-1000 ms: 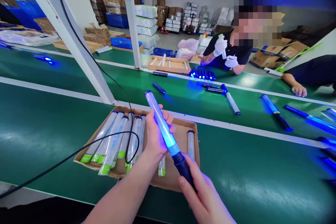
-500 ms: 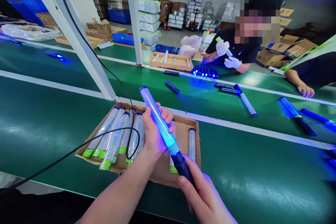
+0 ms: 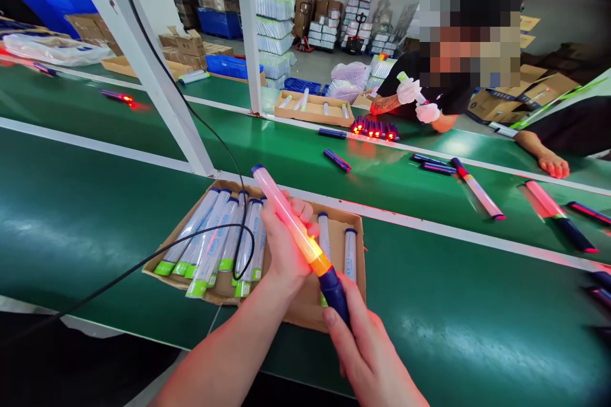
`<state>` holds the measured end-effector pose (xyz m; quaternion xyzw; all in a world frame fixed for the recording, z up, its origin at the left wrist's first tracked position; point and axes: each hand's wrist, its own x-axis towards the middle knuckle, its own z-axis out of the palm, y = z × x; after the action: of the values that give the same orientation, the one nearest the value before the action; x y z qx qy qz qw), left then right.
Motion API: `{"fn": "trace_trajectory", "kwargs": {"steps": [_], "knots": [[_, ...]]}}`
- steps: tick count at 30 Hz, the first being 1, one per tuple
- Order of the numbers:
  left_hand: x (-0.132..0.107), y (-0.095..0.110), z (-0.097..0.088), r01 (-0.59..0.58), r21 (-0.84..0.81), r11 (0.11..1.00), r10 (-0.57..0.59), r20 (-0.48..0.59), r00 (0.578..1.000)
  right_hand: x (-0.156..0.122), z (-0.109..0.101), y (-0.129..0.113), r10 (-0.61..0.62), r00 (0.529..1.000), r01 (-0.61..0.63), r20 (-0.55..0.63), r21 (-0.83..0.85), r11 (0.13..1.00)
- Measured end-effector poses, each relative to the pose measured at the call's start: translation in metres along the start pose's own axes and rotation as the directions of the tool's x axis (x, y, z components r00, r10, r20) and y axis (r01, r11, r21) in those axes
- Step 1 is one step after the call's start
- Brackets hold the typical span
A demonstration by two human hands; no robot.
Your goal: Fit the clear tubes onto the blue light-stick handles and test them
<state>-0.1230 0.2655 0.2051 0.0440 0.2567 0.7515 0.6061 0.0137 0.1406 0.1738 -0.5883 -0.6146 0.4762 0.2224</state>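
A light stick (image 3: 292,222) glows red and orange in front of me, tilted with its tip up to the left. My left hand (image 3: 286,245) is wrapped round its clear tube. Around its dark handle my right hand (image 3: 363,337) is closed. Tube and handle meet at a lit collar between the hands. Under my hands lies a shallow cardboard tray (image 3: 300,311). Several clear tubes (image 3: 210,235) with green ends and dark caps rest in its left half, and a clear tube (image 3: 350,254) lies at its right side.
A black cable (image 3: 191,235) loops over the tray. On the green conveyor belt (image 3: 267,152) lie dark handles and lit sticks (image 3: 477,187). Across it, a person in white gloves (image 3: 410,90) holds a tube. Another person's hand (image 3: 554,162) rests at right. A white post (image 3: 143,70) stands at left.
The lights turned from blue to red, on the held stick and on those about the belt. Handles and sticks on the belt shifted rightward in view. Both my hands keep their hold.
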Motion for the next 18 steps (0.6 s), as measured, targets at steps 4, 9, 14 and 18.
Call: {"fn": "trace_trajectory", "kwargs": {"steps": [4,9,14,18], "knots": [[-0.007,-0.002,0.001,-0.036,0.020,0.999,0.035,0.057,0.998,-0.004,-0.004,0.001,-0.004,1.000,0.004,-0.013,0.019,1.000],[-0.013,-0.004,0.001,0.046,0.059,0.997,-0.055,0.147,0.988,-0.007,-0.010,0.005,-0.062,0.997,0.061,0.038,0.025,0.998],[-0.008,-0.009,-0.004,0.155,-0.015,0.988,-0.151,0.140,0.979,-0.007,-0.008,0.005,-0.073,0.997,0.073,-0.003,0.019,0.997],[-0.003,-0.013,0.000,0.157,-0.005,0.988,-0.156,0.109,0.982,-0.003,-0.005,0.005,-0.112,0.994,0.112,-0.007,-0.005,0.994]]}}
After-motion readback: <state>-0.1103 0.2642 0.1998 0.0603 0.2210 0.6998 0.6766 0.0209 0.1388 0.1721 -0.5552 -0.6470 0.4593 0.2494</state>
